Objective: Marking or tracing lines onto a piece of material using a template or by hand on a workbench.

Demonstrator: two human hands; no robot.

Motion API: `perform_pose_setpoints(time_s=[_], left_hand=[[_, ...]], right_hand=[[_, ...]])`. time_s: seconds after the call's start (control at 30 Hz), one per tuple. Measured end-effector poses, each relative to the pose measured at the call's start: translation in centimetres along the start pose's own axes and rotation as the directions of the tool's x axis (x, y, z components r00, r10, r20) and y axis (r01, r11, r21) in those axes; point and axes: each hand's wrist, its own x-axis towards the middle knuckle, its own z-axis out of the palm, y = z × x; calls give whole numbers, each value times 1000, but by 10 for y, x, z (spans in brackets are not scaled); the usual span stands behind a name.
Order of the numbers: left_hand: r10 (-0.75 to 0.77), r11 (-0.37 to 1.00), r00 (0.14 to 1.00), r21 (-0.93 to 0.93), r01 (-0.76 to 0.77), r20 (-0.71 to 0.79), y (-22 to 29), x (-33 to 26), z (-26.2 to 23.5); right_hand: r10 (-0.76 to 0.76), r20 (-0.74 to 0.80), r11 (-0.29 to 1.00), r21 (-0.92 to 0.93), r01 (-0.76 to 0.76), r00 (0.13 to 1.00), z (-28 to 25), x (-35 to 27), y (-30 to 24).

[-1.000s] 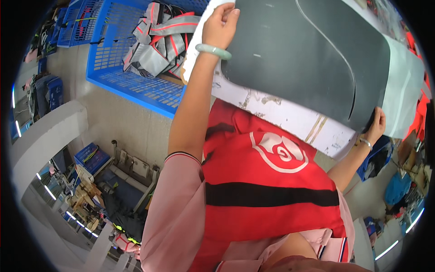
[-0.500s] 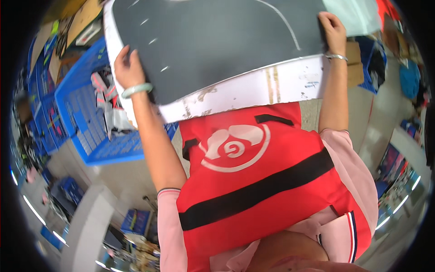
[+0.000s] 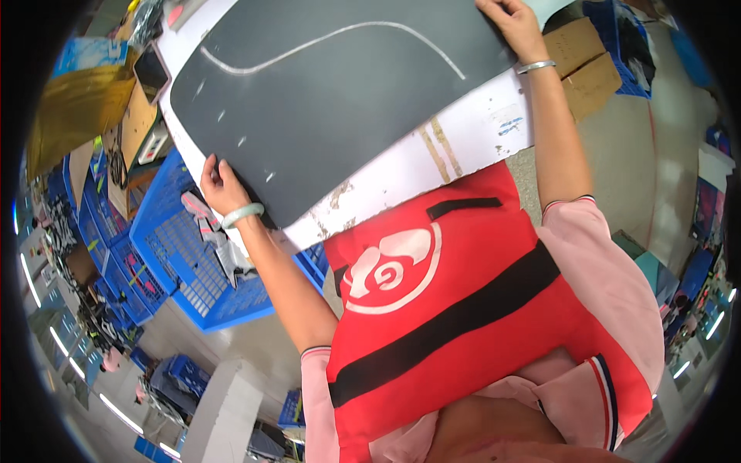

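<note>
A dark grey sheet (image 3: pixel 332 100) lies on a white tabletop (image 3: pixel 401 166) in front of me. A pale curved line (image 3: pixel 324 42) runs across its upper part, and several short pale marks dot its left side. My left hand (image 3: pixel 224 191), with a pale green bangle at the wrist, rests at the sheet's left edge with fingers apart. At the upper right edge lies my right hand (image 3: pixel 519 32), wearing a silver bracelet, its fingers stretched onto the sheet. Some of its fingertips are cut off by the picture's top.
A blue plastic crate (image 3: pixel 224 312) with grey and pink pieces (image 3: pixel 224 247) stands left of the table. Beside the table's far left edge is a phone-like dark device (image 3: pixel 152 73). Cardboard boxes (image 3: pixel 583 65) stand at the right. My red apron (image 3: pixel 463 270) touches the near edge.
The view has turned and shifted, so more of the curved line shows. My right hand's fingers, curled before, now reach out over the sheet. My left hand stays by the left edge.
</note>
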Motion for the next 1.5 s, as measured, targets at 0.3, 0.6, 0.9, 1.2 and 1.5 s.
perform_pose_setpoints(time_s=[0.3, 0.6, 0.9, 1.2, 1.5], left_hand=[[127, 982, 992, 140, -126, 6, 11, -6, 2], [254, 825, 966, 508, -246, 55, 29, -6, 9], [383, 750, 889, 476, -458, 252, 23, -2, 8], [397, 694, 871, 527, -491, 290, 35, -7, 15], [349, 705, 882, 532, -470, 317, 37, -8, 11]], right_hand=[[214, 103, 605, 766, -215, 971, -45, -29, -29], [-149, 381, -76, 916, -394, 913, -14, -43, -55], [224, 315, 366, 850, -379, 922, 11, -40, -70], [265, 330, 696, 585, -417, 906, 63, -37, -96], [241, 478, 808, 384, -448, 844, 155, -11, -107]])
